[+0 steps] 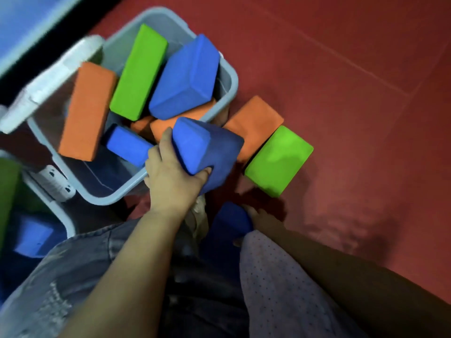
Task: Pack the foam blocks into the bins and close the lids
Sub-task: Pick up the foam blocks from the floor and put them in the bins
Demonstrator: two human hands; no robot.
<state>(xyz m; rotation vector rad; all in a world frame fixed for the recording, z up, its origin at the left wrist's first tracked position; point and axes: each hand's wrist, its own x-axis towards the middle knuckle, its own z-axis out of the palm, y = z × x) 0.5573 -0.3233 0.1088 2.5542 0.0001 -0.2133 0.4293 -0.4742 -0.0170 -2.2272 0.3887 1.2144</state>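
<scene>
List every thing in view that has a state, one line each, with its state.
Bin: open, holding a loose pile of blocks.
Lid: off the opening, at the bin's far-left side.
Left hand: grips a blue block at the bin's near rim.
Right hand: on a second blue block, low and in shadow; grip unclear.
Orange block: on the floor, unpacked.
Green block: on the floor, touching the orange one.
</scene>
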